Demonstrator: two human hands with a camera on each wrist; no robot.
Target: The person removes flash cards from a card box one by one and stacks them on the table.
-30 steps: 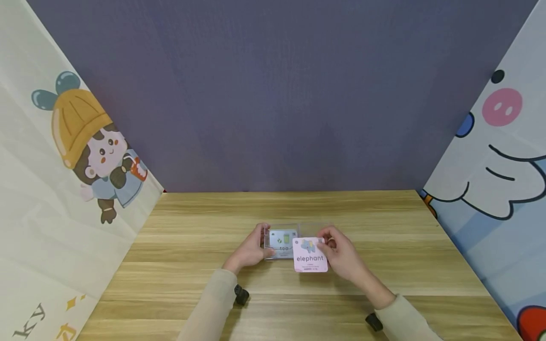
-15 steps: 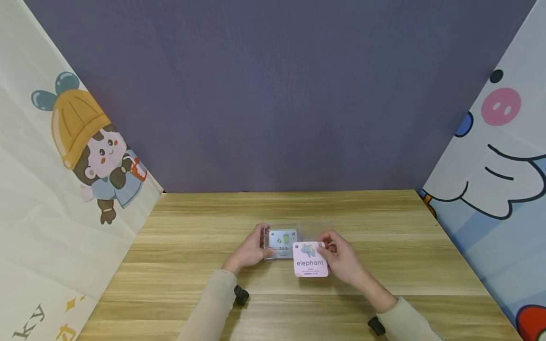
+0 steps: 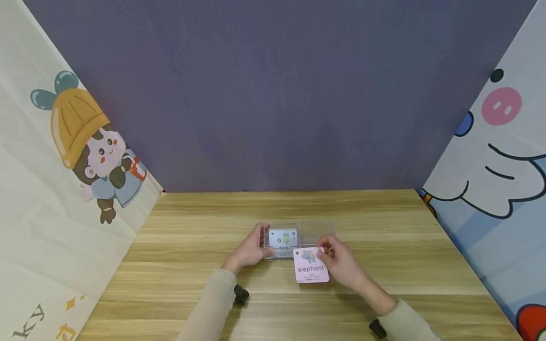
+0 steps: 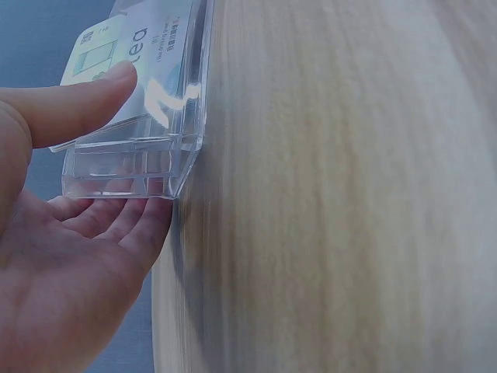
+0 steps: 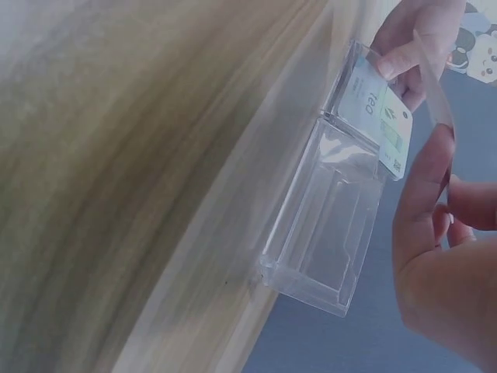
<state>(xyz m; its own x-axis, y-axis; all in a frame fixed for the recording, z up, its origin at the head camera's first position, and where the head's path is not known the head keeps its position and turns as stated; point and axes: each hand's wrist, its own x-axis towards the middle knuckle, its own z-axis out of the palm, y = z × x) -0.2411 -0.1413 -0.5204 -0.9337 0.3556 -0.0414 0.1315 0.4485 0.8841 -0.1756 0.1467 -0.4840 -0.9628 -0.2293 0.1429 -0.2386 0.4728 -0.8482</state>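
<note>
My left hand (image 3: 250, 249) grips the left end of a clear plastic card case (image 5: 322, 233). Its thumb lies over the front edge and the other fingers are at the far side. Inside the case, a pale blue card (image 3: 282, 239) printed "tea" faces up. To the right stretches the transparent lid, folded out flat. My right hand (image 3: 344, 265) pinches a pink elephant card (image 3: 310, 274) by its upper right corner, between thumb and fingers. This card is held in front of the lid, tilted toward the head camera; the right wrist view shows it nearly edge-on.
The case sits on a wood-grain table (image 3: 192, 227) with a dark panel (image 3: 273, 94) behind it. Printed cloths with cartoon figures hang at the left (image 3: 25, 189) and right. A small black device (image 3: 241, 295) is on the left wrist.
My right hand has drawn the elephant card down toward the front of the table, so more of the folded-out lid shows. The left hand and the case have stayed in place.
</note>
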